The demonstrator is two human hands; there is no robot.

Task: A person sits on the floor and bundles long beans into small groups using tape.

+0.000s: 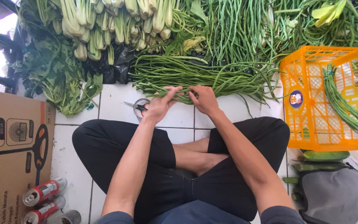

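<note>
Here: seated person, cross-legged on white tile floor [117, 105], bundling yardlong beans.

Nearest, two red drink cans [44, 199] beside a printed cardboard box [9, 145]. Then the left hand [160, 103] and right hand [204, 99], fingers of both closed around a bunch of yardlong beans [195, 76] lying just ahead of the knees. Scissors [139, 107] under the left hand. Orange plastic crate [324, 99] to the right, beans draped across it. Farthest, bok choy [112, 25] and leafy greens [59, 74].
</note>
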